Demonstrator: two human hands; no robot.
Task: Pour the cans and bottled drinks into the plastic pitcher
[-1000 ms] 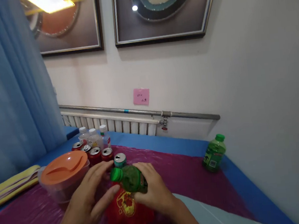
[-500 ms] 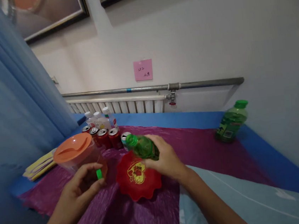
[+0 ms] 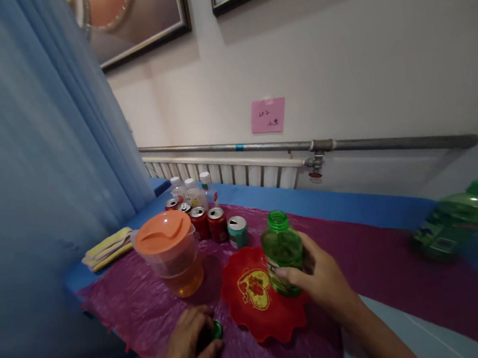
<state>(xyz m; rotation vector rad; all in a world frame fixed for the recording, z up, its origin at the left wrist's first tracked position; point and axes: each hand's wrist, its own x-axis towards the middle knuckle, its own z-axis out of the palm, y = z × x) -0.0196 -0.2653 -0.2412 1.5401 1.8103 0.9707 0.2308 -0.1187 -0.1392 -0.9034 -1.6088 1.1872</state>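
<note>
My right hand [image 3: 324, 275] is wrapped round a green plastic bottle [image 3: 284, 248]. The bottle stands nearly upright over the right side of a red scalloped plate [image 3: 246, 309], its mouth uncapped. A yellow and red print marks the middle of the plate. Low on the purple sheet, left of the plate, my left hand [image 3: 190, 343] has its thumb and fingers curled about a green bottle cap [image 3: 216, 329]. A clear pitcher [image 3: 183, 273] with an orange lid and amber liquid inside stands beyond my left hand.
Red drink cans [image 3: 217, 225] and a teal can [image 3: 238, 233] stand behind the plate, with white-capped bottles [image 3: 193, 194] behind them. A folded yellow cloth [image 3: 107, 250] lies left. A larger green-capped bottle [image 3: 457, 221] stands at right. A blue curtain [image 3: 87, 115] hangs left.
The green bottle has gone from tilted to upright over the plate. My left hand has lowered to the purple sheet with the cap. The view has swung left.
</note>
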